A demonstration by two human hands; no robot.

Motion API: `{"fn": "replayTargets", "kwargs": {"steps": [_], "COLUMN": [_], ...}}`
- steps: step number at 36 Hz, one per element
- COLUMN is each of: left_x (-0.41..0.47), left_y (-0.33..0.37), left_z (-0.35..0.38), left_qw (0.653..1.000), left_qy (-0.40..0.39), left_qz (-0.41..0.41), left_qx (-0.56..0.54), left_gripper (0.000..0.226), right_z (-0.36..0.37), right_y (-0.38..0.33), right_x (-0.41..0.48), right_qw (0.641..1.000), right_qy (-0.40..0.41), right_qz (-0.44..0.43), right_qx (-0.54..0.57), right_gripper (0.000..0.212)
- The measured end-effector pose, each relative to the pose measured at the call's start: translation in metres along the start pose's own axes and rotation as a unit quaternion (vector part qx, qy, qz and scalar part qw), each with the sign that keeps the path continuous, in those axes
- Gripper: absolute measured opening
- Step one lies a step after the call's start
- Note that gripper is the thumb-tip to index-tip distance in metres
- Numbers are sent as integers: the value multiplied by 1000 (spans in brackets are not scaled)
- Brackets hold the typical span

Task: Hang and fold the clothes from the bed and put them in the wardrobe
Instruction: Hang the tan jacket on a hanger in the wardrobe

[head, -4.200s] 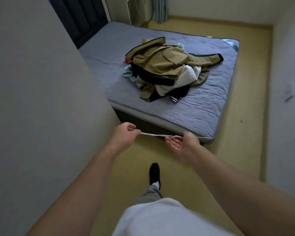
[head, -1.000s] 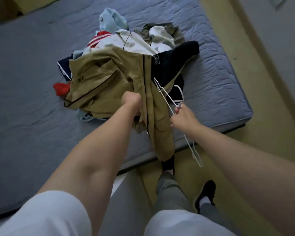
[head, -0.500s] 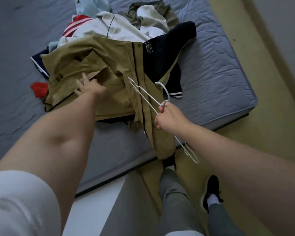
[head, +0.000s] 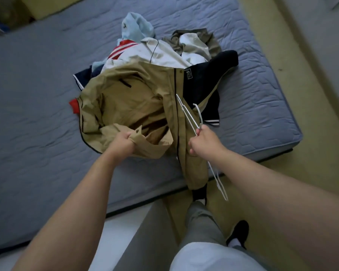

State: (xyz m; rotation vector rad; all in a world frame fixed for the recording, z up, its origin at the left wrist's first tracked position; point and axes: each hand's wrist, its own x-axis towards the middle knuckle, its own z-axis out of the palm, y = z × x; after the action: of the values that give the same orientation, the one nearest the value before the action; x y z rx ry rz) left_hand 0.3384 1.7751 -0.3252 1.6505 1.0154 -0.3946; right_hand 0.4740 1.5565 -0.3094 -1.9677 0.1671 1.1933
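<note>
A khaki jacket (head: 137,102) with a dark lining tops a pile of clothes (head: 164,53) on the grey-blue mattress (head: 33,90). My left hand (head: 123,142) grips a bunched fold of the jacket near its lower edge. One khaki sleeve hangs over the mattress's front edge toward the floor. My right hand (head: 203,140) holds a white wire hanger (head: 192,119) just right of the jacket's front opening, with the hanger's far end trailing below my wrist.
White, light blue, red-striped, olive and navy garments lie under and behind the jacket. Yellowish floor (head: 278,45) runs along the bed's right side, with a grey wall (head: 325,44) beyond. My legs and a black shoe (head: 240,231) stand at the bed's corner.
My left hand left the flat jacket front, came nearer and gripped a fold of it, lifting that edge. The right hand with the hanger stayed close to the same spot.
</note>
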Motion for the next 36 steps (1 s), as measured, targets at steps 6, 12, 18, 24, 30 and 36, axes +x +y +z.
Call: {"fn": "replayTargets", "kwargs": {"steps": [6,12,18,24,30,36], "left_x": [-35,-76,-124,-156,-177,-182], "left_y": [-5,18,33,28,33,25], "left_z": [8,29,43,34,30,32], "left_qw": [997,989,986,990,989,990], "left_qy": [25,40,-27,-67,-104,-79], "left_qz": [-41,-4,54,34,50,-1], "left_qx": [-54,-141,-155,-118,-91,-116], "left_gripper": [24,28,42,31,41,56], "right_z": [1,11,23,16,8,-1], "right_y": [-9,-10,-13,-18,-22,-16], "right_x": [-29,-67,-92,-115,-135,-149], "right_qw": [999,985,967,958,951,953], "right_qy": [-30,-95,-73,-110,-152,-115], "right_qz": [-26,-83,-179,-209,-191,-197], "right_qx": [-19,-116,-169,-164,-192,-200], "right_gripper": [19,53,47,43,49,22]}}
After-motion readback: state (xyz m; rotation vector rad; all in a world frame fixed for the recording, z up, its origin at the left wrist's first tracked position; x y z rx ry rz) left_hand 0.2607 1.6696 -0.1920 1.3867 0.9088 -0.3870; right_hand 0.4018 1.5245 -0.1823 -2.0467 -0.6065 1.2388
